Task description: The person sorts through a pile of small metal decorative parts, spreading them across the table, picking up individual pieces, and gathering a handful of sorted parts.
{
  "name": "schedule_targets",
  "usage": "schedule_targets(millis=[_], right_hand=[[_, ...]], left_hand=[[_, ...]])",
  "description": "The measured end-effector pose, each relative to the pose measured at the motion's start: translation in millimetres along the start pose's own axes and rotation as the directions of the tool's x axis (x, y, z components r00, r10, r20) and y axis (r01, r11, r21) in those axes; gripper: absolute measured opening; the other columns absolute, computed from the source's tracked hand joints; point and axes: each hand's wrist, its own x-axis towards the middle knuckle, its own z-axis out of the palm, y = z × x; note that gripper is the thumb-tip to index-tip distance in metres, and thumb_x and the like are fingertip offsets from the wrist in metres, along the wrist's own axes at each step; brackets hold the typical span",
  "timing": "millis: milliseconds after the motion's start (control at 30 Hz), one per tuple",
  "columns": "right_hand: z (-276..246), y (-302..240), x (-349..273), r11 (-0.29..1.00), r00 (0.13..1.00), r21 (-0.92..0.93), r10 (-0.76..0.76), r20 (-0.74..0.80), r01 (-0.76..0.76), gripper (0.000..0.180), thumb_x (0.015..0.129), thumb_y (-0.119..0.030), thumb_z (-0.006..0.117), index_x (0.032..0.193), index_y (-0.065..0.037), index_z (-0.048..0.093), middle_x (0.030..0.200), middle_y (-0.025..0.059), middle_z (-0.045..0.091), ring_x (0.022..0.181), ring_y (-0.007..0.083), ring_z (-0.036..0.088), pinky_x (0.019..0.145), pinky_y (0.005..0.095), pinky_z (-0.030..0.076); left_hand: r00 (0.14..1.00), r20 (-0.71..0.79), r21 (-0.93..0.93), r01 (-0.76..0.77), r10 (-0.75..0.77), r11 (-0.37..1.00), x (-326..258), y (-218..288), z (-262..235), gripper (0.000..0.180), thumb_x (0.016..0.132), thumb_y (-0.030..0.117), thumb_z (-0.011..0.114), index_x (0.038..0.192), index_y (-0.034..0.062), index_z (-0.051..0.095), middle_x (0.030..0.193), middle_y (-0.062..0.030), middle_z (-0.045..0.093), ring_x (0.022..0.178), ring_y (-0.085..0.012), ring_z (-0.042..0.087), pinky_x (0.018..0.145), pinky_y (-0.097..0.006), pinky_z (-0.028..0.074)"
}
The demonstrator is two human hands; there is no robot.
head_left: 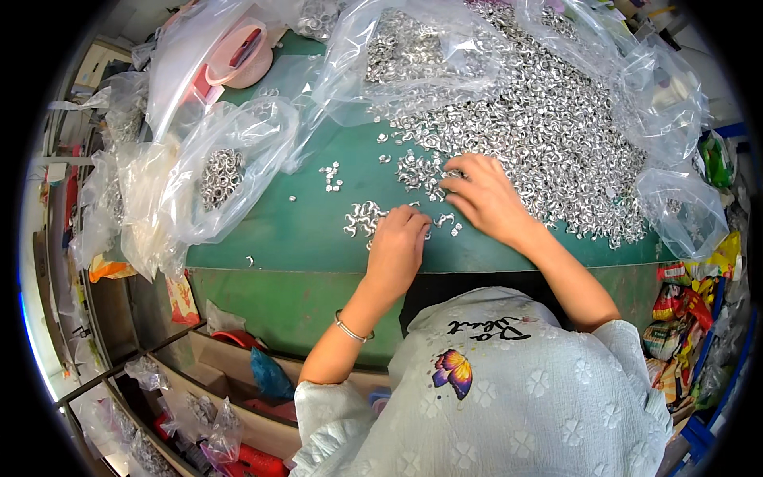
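My left hand (pixel 397 245), with a silver bangle (pixel 350 327) on its wrist, rests at the near part of the green tabletop (pixel 270 230). Its fingers are curled together and pointing down; whatever they pinch is hidden. Beside them lies a small group of silver, curved metal pieces (pixel 362 218). To the right, my right hand (pixel 486 199) has its fingers apart and bent, beside a loose cluster of the same pieces (pixel 419 172). A few pieces (pixel 445 219) lie between the hands. Behind and right of my right hand spreads a large heap of these pieces (pixel 548 119).
Clear plastic bags (pixel 238 143) stand at the left, one holding silver rings (pixel 222 176). A pink basket (pixel 240 56) with a red-handled tool is at the back left. More clear bags (pixel 675 211) line the right edge. Several small pieces (pixel 331 176) lie farther back. Open drawers (pixel 214 358) sit below left.
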Motion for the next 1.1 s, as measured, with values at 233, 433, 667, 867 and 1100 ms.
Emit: schedule_targets(millis=[233,433,667,867,1100], right_hand=[[-4,7,1,0.99,0.994,-0.121,0.069,-0.087,-0.079,0.021,0.076,-0.01,0.067,0.097,-0.008,0.065,0.114,0.0082,0.057,0.111,0.0269,0.049,0.093,0.0403,0.035],[17,6,28,0.985,0.976,-0.017,-0.166,0.142,0.171,0.019,0.08,-0.016,0.065,0.099,-0.012,0.066,0.115,0.0039,0.058,0.122,0.0245,0.045,0.101,0.0455,0.032],[9,36,36,0.95,1.0,-0.312,-0.02,-0.01,0.016,0.023,0.077,-0.014,0.068,0.1,-0.01,0.064,0.115,0.0047,0.056,0.118,0.0246,0.048,0.1,0.0467,0.03],[24,8,46,0.943,0.924,0.017,-0.33,0.192,0.333,0.029,0.079,-0.021,0.067,0.107,-0.013,0.062,0.119,0.0049,0.054,0.12,0.0247,0.047,0.1,0.045,0.032],[9,48,69,0.948,0.978,-0.241,-0.21,0.015,0.207,0.017,0.08,-0.016,0.067,0.096,-0.01,0.062,0.105,0.0046,0.058,0.109,0.0221,0.052,0.098,0.0437,0.032]], left_hand=[[0.994,-0.036,0.108,-0.097,0.101,0.989,-5,13,16,0.028,0.078,0.002,0.066,0.106,0.0011,0.061,0.111,-0.0145,0.056,0.105,-0.032,0.053,0.091,-0.042,0.041],[0.989,0.057,0.156,-0.146,0.139,0.977,-20,9,36,0.033,0.078,0.003,0.065,0.11,0.0003,0.058,0.12,-0.0153,0.051,0.116,-0.0331,0.048,0.102,-0.049,0.035],[0.99,-0.033,0.143,-0.129,0.135,0.981,-22,13,35,0.03,0.079,0.002,0.063,0.109,0.0002,0.06,0.119,-0.0142,0.054,0.117,-0.0317,0.049,0.105,-0.054,0.03],[0.975,0.014,0.21,-0.219,0.221,0.953,-25,12,46,0.029,0.08,0.002,0.063,0.108,-0.005,0.06,0.121,-0.0147,0.055,0.119,-0.0301,0.049,0.107,-0.054,0.028],[0.993,-0.08,0.2,-0.075,0.092,0.977,-32,12,39,0.027,0.08,0.002,0.064,0.106,-0.0058,0.06,0.12,-0.0144,0.055,0.119,-0.0309,0.05,0.106,-0.053,0.03]])
